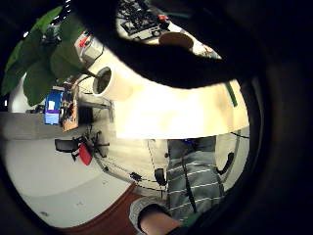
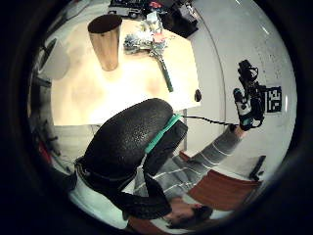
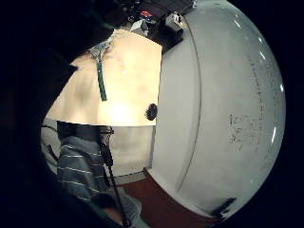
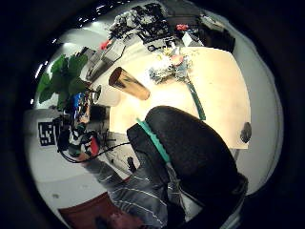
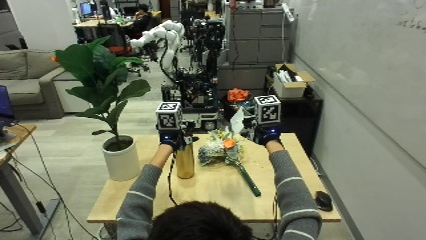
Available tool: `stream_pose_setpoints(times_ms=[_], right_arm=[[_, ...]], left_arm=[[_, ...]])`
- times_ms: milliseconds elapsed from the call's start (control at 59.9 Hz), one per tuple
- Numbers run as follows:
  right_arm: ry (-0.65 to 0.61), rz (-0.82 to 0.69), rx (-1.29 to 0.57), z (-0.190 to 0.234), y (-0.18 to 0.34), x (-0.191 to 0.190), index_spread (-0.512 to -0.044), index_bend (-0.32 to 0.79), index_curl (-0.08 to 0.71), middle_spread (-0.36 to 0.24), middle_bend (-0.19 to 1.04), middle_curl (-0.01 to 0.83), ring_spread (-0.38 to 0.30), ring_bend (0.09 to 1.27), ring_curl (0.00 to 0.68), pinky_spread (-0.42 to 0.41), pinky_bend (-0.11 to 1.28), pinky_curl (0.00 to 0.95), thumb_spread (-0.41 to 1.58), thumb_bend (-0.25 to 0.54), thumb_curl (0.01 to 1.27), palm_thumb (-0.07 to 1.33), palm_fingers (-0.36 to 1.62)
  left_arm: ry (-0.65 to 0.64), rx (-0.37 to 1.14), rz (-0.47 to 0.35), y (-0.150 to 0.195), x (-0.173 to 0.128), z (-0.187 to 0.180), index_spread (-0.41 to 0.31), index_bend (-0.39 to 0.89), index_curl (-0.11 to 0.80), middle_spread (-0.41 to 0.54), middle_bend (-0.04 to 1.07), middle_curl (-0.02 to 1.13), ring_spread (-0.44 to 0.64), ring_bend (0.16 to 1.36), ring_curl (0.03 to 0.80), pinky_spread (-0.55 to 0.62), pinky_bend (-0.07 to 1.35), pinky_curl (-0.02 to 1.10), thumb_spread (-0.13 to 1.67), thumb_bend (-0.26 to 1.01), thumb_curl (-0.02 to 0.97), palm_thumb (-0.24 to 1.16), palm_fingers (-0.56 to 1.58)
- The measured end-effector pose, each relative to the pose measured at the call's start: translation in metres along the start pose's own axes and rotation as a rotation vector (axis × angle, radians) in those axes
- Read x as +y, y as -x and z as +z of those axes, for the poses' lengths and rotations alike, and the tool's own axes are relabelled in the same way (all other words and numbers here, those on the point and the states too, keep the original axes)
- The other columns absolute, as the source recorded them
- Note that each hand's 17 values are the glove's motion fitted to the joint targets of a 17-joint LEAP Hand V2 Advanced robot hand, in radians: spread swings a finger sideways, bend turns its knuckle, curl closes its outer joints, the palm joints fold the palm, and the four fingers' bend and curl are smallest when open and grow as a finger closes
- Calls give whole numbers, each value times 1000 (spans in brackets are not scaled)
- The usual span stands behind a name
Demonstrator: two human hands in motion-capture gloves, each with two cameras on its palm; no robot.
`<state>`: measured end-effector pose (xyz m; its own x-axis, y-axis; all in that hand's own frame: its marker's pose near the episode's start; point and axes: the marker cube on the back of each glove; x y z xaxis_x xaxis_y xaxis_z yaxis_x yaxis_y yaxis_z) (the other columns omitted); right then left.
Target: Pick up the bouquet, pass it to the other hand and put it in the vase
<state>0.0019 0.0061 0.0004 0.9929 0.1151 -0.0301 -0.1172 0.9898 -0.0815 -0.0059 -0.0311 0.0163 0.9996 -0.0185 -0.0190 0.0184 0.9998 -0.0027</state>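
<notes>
Bouquet untouched, both hands raised

The bouquet (image 5: 225,148) lies mid-surface beside the brass vase (image 5: 185,160); the finger state of the left hand (image 5: 170,137) and right hand (image 5: 268,134) cannot be told. The green stem should be grasped low.

Gold vase (image 5: 185,160), green-stemmed bouquet (image 5: 228,153), white planter (image 5: 122,159), grey striped sleeves (image 5: 291,189)

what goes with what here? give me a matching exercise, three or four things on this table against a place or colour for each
Things:
1. vase
2. bouquet
3. plant pot
4. small black object

Descriptions:
A. white, at the table's left edge
B. lying flat, green stem pointing towards the person
C. near the table's right front corner
D. gold, upright beside the flowers

Pairs: 1-D, 2-B, 3-A, 4-C
</notes>
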Motion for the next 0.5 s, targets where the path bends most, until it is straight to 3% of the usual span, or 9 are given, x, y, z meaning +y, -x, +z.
stream_pose_setpoints(times_ms=[50,234,400,501], right_arm=[[-99,-76,11,-1,1,-8,-351,77,38,-30,200,123,69,534,200,220,661,257,915,113,92,252,219],[-133,-64,10,-6,2,-8,-388,101,71,-44,220,198,51,571,240,221,649,287,1096,64,137,268,173],[-134,-20,-9,-5,1,-13,-385,111,101,-40,220,243,46,579,260,214,640,304,1152,20,168,283,161],[-136,37,-33,2,-3,-28,-362,101,109,8,211,260,71,585,270,243,656,316,1154,-6,186,295,145]], left_arm=[[5,1,16,-5,9,-3,33,105,69,284,172,90,352,545,164,396,551,206,766,-17,114,61,127],[8,4,77,-21,38,-11,47,118,110,313,193,153,400,618,208,415,612,264,894,-25,176,47,84],[25,-13,92,-20,31,5,46,123,142,283,199,201,390,645,228,399,612,286,929,-25,214,38,51],[21,-10,114,-27,31,8,46,131,159,282,195,224,394,657,237,406,598,292,939,-26,231,33,20]])
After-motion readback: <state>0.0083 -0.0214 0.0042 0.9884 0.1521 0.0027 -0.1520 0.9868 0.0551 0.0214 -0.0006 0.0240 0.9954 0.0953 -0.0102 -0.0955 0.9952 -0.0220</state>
